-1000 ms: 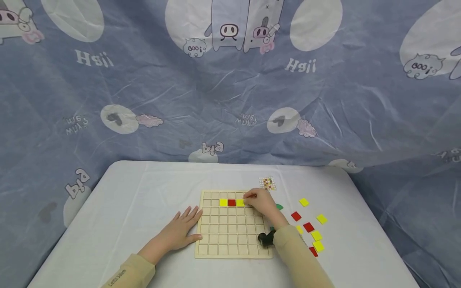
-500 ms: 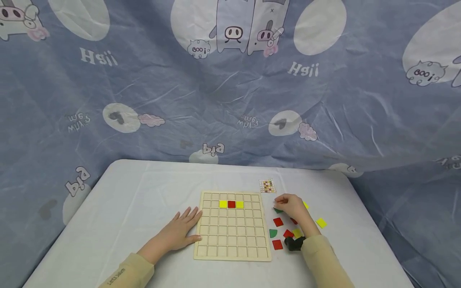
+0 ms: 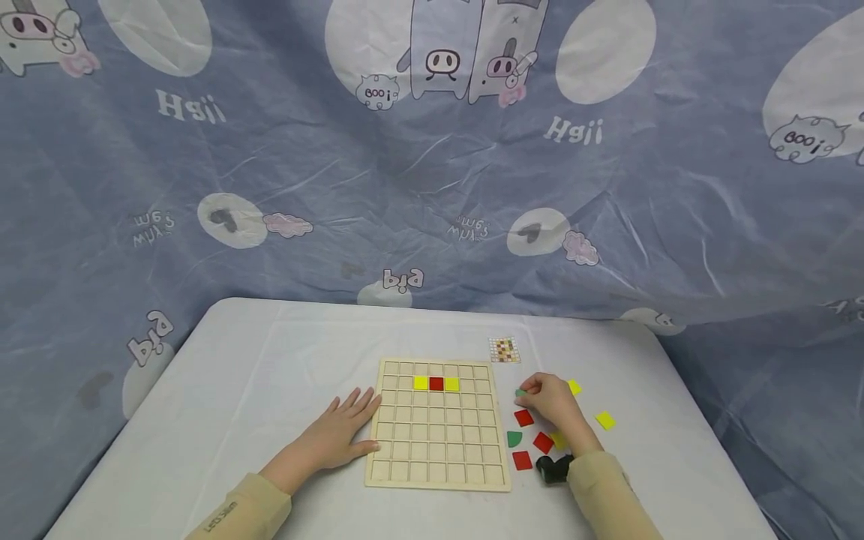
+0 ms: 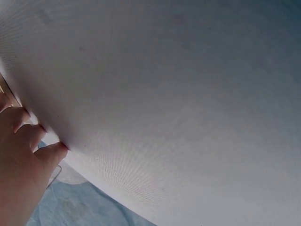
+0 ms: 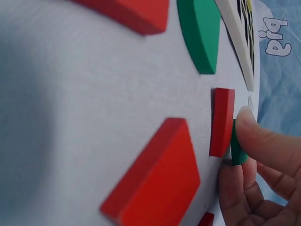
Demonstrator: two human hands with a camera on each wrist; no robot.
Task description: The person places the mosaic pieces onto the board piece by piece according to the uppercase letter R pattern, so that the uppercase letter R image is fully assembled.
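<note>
A wooden grid board [image 3: 437, 435] lies on the white table, with two yellow tiles and a red tile [image 3: 436, 384] side by side in its second row. My left hand [image 3: 337, 433] lies flat with fingers spread, fingertips and thumb at the board's left edge. Right of the board, my right hand [image 3: 548, 397] pinches a green tile [image 5: 239, 146] between thumb and fingers. Close by it in the right wrist view is a red tile [image 5: 222, 122]. Another green tile [image 3: 514, 439], rounded on one side, lies nearer the board.
Several red and yellow tiles are scattered on the right, among them a yellow tile [image 3: 605, 420] and a red tile [image 3: 523, 460]. A small pattern card [image 3: 505, 349] lies behind the board's right corner. A black wrist camera [image 3: 555, 469] sits at the right cuff.
My right hand has moved from the board's second row rightward to the loose tiles and now pinches a green one. The left hand stays at the board's edge.
</note>
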